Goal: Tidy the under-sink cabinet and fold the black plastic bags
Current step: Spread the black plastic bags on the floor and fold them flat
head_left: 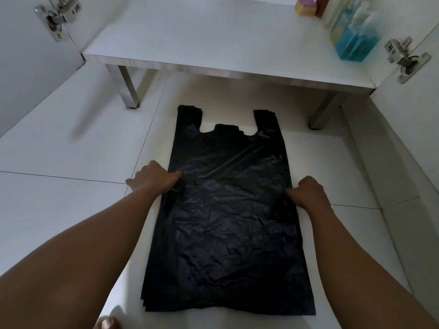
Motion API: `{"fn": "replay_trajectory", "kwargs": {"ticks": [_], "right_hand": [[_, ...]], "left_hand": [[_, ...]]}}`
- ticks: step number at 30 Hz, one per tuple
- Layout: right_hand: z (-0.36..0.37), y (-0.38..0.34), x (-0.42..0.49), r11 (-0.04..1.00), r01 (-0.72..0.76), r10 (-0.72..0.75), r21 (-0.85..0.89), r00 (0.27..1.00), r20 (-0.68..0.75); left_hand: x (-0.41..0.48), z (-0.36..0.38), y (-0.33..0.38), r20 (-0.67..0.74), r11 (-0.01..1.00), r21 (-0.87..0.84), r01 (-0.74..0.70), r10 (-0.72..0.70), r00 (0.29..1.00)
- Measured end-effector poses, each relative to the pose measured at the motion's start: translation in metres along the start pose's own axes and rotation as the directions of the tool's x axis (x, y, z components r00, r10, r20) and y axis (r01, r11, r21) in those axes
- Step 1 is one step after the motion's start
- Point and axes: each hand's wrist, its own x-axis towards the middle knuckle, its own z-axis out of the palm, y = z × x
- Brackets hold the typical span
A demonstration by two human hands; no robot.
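Note:
A stack of black plastic bags (228, 219) lies flat on the white tiled floor, handles pointing toward the cabinet. My left hand (154, 178) pinches the stack's left edge about halfway up. On the opposite edge, my right hand (307, 193) grips at nearly the same height. Both arms reach in from the bottom corners. The layered edges of several bags show at the handles and the bottom left corner.
The open under-sink cabinet floor (213, 39) stands on metal legs (128, 91) just beyond the bags. A bottle of blue liquid (356, 41) and a pink-yellow sponge (305, 7) sit at its back right. Open doors with hinges (57, 17) flank both sides.

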Motion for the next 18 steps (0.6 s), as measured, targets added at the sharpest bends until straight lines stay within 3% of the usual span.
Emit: {"fn": "replay_trajectory", "kwargs": {"ticks": [4, 8, 14, 18], "right_hand": [[-0.013, -0.041, 0.028, 0.992, 0.126, -0.126, 0.000, 0.990, -0.058], [-0.018, -0.085, 0.075, 0.963, 0.268, -0.268, -0.006, 0.963, -0.027], [-0.011, -0.135, 0.160, 0.925, 0.379, -0.379, -0.019, 0.925, -0.020], [-0.018, -0.153, 0.216, 0.913, 0.374, -0.370, -0.165, 0.927, 0.054]], "left_hand": [[0.034, -0.023, 0.027, -0.036, 0.988, -0.027, -0.155, 0.154, 0.987], [0.076, -0.057, 0.069, -0.045, 0.951, 0.025, -0.308, 0.309, 0.950], [0.149, -0.059, 0.115, -0.194, 0.937, 0.017, -0.349, 0.345, 0.918], [0.191, -0.050, 0.137, -0.067, 0.921, 0.082, -0.381, 0.386, 0.920]]}}
